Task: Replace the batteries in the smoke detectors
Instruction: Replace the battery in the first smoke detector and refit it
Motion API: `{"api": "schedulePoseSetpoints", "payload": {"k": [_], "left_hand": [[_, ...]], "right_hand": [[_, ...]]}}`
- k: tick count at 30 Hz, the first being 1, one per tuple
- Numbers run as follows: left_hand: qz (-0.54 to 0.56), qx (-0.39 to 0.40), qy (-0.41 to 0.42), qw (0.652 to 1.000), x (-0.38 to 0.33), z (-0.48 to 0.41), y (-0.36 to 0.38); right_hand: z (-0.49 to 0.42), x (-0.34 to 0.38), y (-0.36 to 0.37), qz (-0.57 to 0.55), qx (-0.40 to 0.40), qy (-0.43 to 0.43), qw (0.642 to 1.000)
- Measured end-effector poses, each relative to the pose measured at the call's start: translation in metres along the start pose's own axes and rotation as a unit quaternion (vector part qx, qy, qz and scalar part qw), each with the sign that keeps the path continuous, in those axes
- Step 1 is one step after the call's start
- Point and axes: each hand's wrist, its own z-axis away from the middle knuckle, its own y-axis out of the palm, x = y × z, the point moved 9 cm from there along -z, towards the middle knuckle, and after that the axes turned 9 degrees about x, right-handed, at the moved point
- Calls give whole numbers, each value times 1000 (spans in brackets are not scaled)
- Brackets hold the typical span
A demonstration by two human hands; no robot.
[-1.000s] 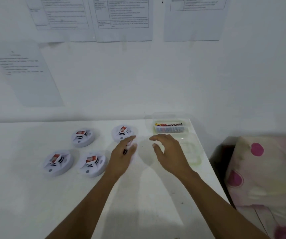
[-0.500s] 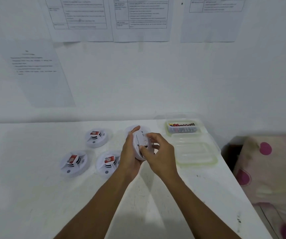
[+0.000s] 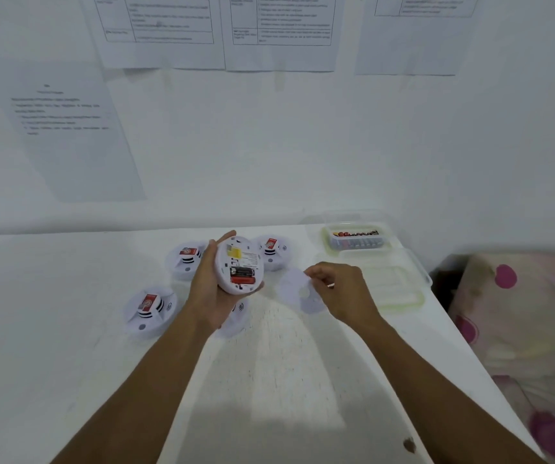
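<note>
My left hand (image 3: pixel 210 293) grips a white smoke detector (image 3: pixel 239 262) lifted off the table, its back turned toward me. Its battery bay is uncovered and shows a black and a red battery (image 3: pixel 242 275). To the right, my right hand (image 3: pixel 339 293) pinches the round white back cover (image 3: pixel 297 291) just above the table. Several other detectors lie face up: one at back left (image 3: pixel 185 259), one at front left (image 3: pixel 148 309), one at the back (image 3: pixel 274 251), and one (image 3: pixel 237 321) partly hidden under my left hand.
A clear plastic box of batteries (image 3: pixel 356 239) stands at the table's back right corner, with its clear lid (image 3: pixel 393 286) lying in front of it. The white table (image 3: pixel 269 380) ends at the right beside a spotted cushion (image 3: pixel 517 309). Papers hang on the wall.
My left hand picked up a detector and turned its back to me. My right hand pulled off the back cover and carried it to the right, baring the batteries.
</note>
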Motion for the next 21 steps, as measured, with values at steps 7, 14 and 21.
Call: {"api": "schedulePoseSetpoints", "payload": {"k": [7, 14, 21], "left_hand": [[23, 14, -30, 999, 10, 0, 3], [69, 55, -53, 995, 20, -1, 18], [86, 68, -23, 994, 20, -8, 37]], "right_hand": [[-12, -6, 41, 109, 74, 22, 991], [4, -12, 66, 105, 152, 9, 983], [-1, 15, 22, -9, -29, -14, 999]]}}
